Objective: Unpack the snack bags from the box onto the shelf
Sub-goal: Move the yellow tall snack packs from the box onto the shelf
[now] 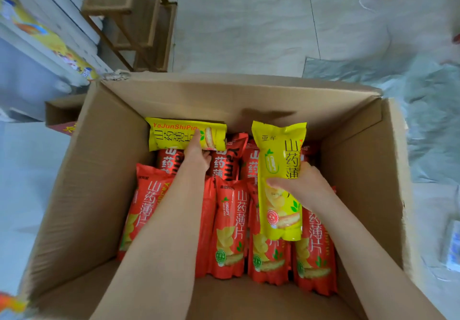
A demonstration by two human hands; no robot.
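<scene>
An open cardboard box (pixel 99 170) fills the view, with several red snack bags (pixel 229 225) packed in rows on its floor. My left hand (pixel 196 155) reaches to the far side of the box and grips a yellow snack bag (pixel 174 135) lying sideways on the red ones. My right hand (pixel 298 185) holds a second yellow snack bag (pixel 278 160) around its middle, lifted lengthwise above the red bags on the right. The shelf is at the upper left, a white one (pixel 37 33) with a yellow strip.
A wooden rack (pixel 134 21) stands on the pale tiled floor beyond the box at upper left. Crumpled clear plastic sheeting (pixel 423 120) lies on the floor to the right. Another carton (pixel 62 118) peeks out left of the box.
</scene>
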